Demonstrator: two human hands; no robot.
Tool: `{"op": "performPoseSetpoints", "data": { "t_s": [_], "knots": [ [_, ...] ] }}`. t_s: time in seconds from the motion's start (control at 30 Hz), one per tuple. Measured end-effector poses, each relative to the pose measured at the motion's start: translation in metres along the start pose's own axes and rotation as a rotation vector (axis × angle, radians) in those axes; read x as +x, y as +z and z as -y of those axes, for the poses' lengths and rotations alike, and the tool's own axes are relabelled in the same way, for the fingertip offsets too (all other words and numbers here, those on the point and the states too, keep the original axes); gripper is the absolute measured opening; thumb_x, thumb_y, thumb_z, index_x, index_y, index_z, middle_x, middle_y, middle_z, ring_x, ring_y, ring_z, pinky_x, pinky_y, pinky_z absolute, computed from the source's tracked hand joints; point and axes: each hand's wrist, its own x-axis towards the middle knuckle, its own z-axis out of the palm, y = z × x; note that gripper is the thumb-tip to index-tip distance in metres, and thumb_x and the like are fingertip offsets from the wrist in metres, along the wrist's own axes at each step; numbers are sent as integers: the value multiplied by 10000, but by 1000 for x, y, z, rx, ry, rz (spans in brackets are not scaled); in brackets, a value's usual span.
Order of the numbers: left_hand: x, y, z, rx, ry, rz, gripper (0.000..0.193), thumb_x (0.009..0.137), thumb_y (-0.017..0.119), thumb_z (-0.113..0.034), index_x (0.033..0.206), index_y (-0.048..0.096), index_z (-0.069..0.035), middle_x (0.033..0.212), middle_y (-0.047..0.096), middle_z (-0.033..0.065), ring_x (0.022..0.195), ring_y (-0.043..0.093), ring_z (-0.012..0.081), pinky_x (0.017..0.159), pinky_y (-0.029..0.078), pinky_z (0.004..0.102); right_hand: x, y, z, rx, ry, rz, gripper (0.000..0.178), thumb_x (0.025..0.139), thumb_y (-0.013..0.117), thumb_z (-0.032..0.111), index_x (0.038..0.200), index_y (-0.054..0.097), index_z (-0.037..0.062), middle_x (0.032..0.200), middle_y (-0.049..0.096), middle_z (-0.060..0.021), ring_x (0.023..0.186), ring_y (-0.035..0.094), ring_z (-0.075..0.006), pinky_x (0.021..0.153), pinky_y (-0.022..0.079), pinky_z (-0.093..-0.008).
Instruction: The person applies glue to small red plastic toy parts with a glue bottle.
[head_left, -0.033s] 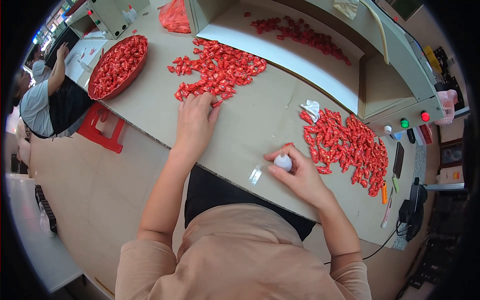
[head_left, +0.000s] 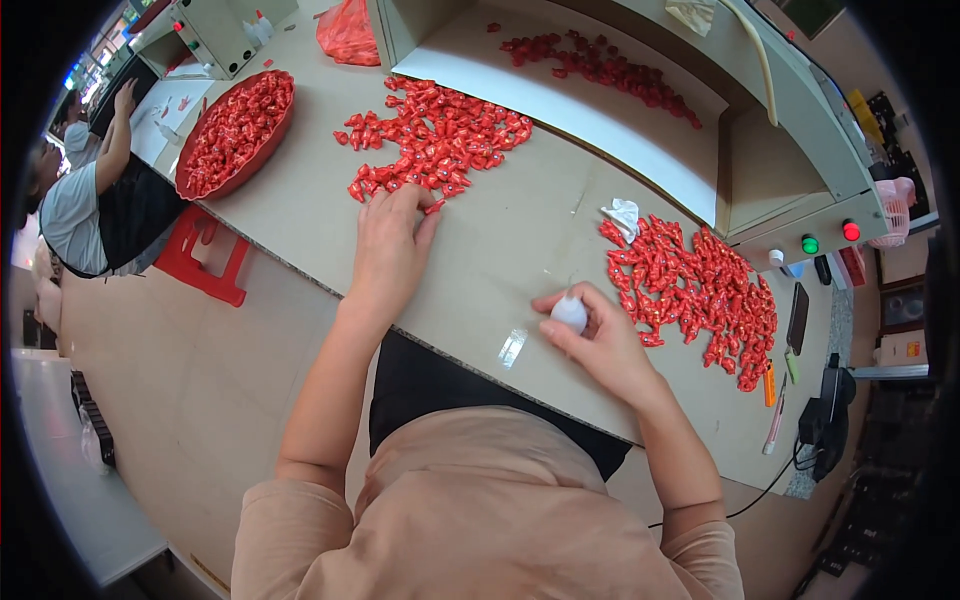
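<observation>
My left hand (head_left: 390, 240) reaches to the near edge of a loose pile of small glossy red figures (head_left: 450, 135). A small red piece (head_left: 434, 206) shows at the tips of its thumb and index finger, which are closed on it. The other fingers curl down beside the pile. My right hand (head_left: 600, 340) is wrapped round a small white squeeze bottle (head_left: 569, 315) with a thin nozzle, held over the table. Right of this hand lies a second pile of red pieces (head_left: 690, 290), with a crumpled white tissue (head_left: 622, 219) at its far left edge.
A red bowl (head_left: 284, 135) full of red pieces stands at the far left. Behind the piles is a grey cabinet (head_left: 800, 215) with more red pieces inside. Clear tape (head_left: 512, 348) lies near the front edge; cutters (head_left: 772, 430) lie far right. A co-worker (head_left: 80, 215) sits left.
My right hand has shifted slightly right and tilted the bottle a little. A red piece seen beyond its fingers no longer shows. My left hand stays in place.
</observation>
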Motion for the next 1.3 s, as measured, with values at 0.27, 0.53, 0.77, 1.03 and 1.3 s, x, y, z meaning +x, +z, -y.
{"op": "performPoseSetpoints", "data": {
  "t_s": [0.27,0.53,0.77,1.03,1.3],
  "knots": [
    [-17,3,-48,-1952,-784,340,344,940,576,-194,1235,514,-27,999,600,50,858,544,95,746,484,252,11,-18,7,206,-88,-255,392,887,653,249,1204,539,47,930,608,-24,743,520,-44,609,423,-196],
    [-27,22,-77,-2170,-779,484,220,959,545,-207,1136,550,-75,993,593,56,888,552,123,780,495,277,7,-26,0,312,-336,-453,529,846,610,545,1021,503,57,730,523,-18,598,447,-70,510,366,-215],
    [-29,28,-96,-2076,-862,529,248,962,538,-263,1113,563,-68,964,585,52,835,550,127,737,494,273,1,-32,0,391,-376,-504,571,789,671,558,945,538,25,779,552,-42,620,487,-84,516,404,-232],
    [-37,43,-91,-2280,-856,594,213,976,510,-236,1138,521,-98,934,599,37,826,550,124,682,474,262,-5,-33,-1,56,-637,-576,427,794,763,344,969,553,16,866,603,-67,740,558,-115,632,450,-238],
    [-39,48,-91,-2358,-871,656,176,981,504,-233,1096,537,-105,925,592,27,804,558,96,691,477,264,0,-31,-4,-183,-740,-550,369,742,812,249,903,580,11,744,597,-81,616,536,-155,543,418,-267]
  ]
}}
